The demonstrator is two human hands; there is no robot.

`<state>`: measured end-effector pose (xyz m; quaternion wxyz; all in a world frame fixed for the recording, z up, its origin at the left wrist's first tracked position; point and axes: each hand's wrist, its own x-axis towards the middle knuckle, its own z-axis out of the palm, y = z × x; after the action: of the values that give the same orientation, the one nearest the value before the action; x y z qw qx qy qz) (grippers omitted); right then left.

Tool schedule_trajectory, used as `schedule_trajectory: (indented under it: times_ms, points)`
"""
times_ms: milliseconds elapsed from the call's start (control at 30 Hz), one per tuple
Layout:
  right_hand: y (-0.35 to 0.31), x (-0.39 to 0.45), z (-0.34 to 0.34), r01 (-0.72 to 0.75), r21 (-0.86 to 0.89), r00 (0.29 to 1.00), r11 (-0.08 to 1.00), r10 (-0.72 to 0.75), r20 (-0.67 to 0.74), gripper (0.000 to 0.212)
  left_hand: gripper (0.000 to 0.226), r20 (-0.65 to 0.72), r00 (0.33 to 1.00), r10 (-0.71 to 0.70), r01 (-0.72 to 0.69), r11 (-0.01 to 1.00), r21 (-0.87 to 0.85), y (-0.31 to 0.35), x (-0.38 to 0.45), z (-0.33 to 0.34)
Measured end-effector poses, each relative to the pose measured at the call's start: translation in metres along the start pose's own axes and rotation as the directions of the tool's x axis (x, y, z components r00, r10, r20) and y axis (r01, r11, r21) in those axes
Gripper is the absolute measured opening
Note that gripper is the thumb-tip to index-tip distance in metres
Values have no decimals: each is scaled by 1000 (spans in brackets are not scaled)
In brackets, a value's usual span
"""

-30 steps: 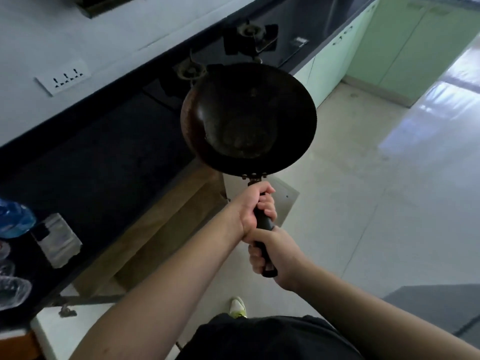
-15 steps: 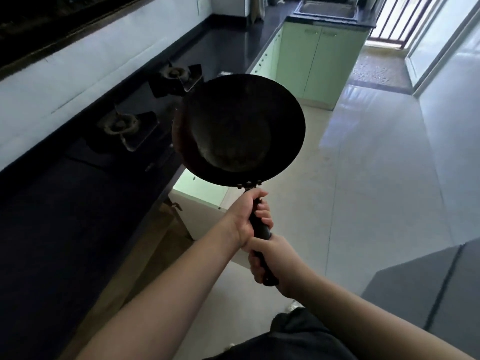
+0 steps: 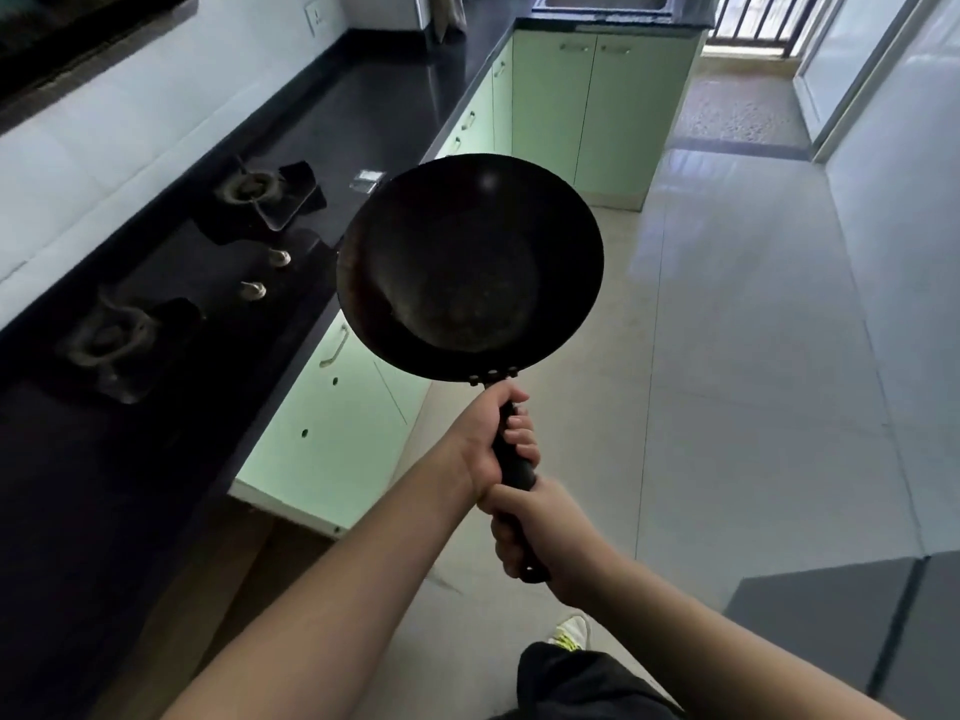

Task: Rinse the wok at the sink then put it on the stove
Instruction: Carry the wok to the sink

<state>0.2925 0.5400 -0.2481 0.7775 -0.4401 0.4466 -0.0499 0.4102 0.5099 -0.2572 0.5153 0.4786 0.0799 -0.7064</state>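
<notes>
A dark round wok [image 3: 467, 267] hangs in the air over the floor, just right of the counter edge, its inside facing me. Both hands grip its black handle: my left hand [image 3: 493, 439] is closer to the bowl, my right hand [image 3: 524, 532] holds the handle's end. The stove [image 3: 171, 298] is set in the black counter on the left, with a near burner [image 3: 109, 335] and a far burner [image 3: 249, 187]. The steel sink [image 3: 605, 0] shows at the far end of the kitchen, partly cut off by the top edge.
Black countertop [image 3: 384, 101] runs along the left wall over pale green cabinets [image 3: 332, 407]. More green cabinets [image 3: 602, 106] stand under the sink. Tiled floor [image 3: 727, 356] stretches ahead. A grey block [image 3: 857, 631] sits at the lower right. My shoe [image 3: 569, 631] shows below.
The view has swung along the counter toward the far sink. The stove burners have slid down and left past the wok. Both hands keep the same grip on the handle.
</notes>
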Motion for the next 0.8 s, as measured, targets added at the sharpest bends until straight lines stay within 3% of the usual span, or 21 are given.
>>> schedule_trajectory:
  times_ms: [333, 800]
  points:
    - [-69, 33, -102, 17, 59, 998, 998, -14, -56, 20, 34, 36, 998, -47, 46, 998, 46, 32, 80, 106]
    - [-162, 103, -178, 115, 143, 985, 983, -95, -143, 16, 35, 142, 984, -108, 83, 982, 171, 113, 180, 198]
